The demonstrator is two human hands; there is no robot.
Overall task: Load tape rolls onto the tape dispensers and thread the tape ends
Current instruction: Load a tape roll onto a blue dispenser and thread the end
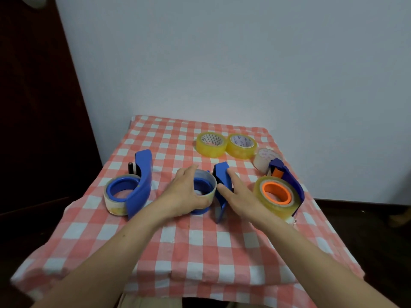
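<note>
Three blue tape dispensers lie on the checked tablecloth (200, 252). The left dispenser (141, 185) holds a clear roll (113, 201). The middle dispenser (222, 190) lies in front of me with a thin clear roll (208, 177) on its blue hub. My left hand (184, 192) cups that roll from the left. My right hand (240, 194) rests on the middle dispenser's handle, fingers spread over it. The right dispenser (289, 178) carries a thick clear roll (275, 196) on an orange hub.
Two yellow tape rolls (211, 144) (241, 146) lie flat at the far side of the table. A small clear roll (265, 160) sits behind the right dispenser. A white wall stands behind the table; dark floor surrounds it.
</note>
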